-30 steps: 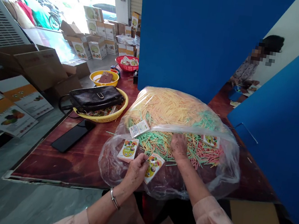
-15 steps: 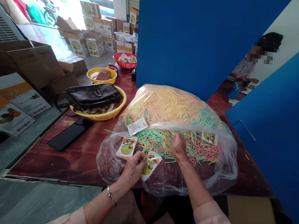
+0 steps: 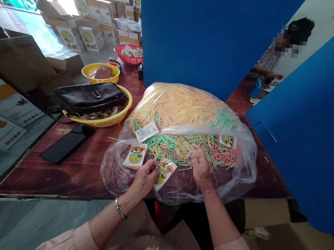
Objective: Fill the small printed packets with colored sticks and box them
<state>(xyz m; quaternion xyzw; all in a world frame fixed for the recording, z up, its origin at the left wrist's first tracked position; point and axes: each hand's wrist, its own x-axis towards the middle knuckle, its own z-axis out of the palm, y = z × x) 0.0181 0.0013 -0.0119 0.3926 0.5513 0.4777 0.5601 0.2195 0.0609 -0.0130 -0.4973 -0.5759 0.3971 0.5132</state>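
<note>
My left hand (image 3: pixel 146 176) is closed on the edge of a small printed packet (image 3: pixel 165 175), white with a yellow-green picture. My right hand (image 3: pixel 201 169) hovers at the near edge of a heap of thin coloured sticks (image 3: pixel 170 146). Its fingers are curled together, and pale yellow stick ends seem to show at the fingertips. The sticks, green, orange, yellow and pink, spill from a large clear plastic bag (image 3: pixel 188 103). Beside my left hand lies another printed packet (image 3: pixel 136 155). A packet with its back up (image 3: pixel 147 132) and one more packet (image 3: pixel 227 141) rest on the heap.
Left on the dark red table (image 3: pixel 30 172) are a phone (image 3: pixel 66 144) and a yellow basket (image 3: pixel 108 121) bearing a black handbag (image 3: pixel 92 94). Behind stand a smaller yellow basket (image 3: pixel 115 77) and a red basket (image 3: pixel 129 58). Blue panels (image 3: pixel 195 33) rise behind; a person (image 3: pixel 267 62) sits beyond.
My right hand has drawn back slightly from the sticks toward me, its fingers turned more to the left. The left hand keeps its packet. The whole view has shifted a little.
</note>
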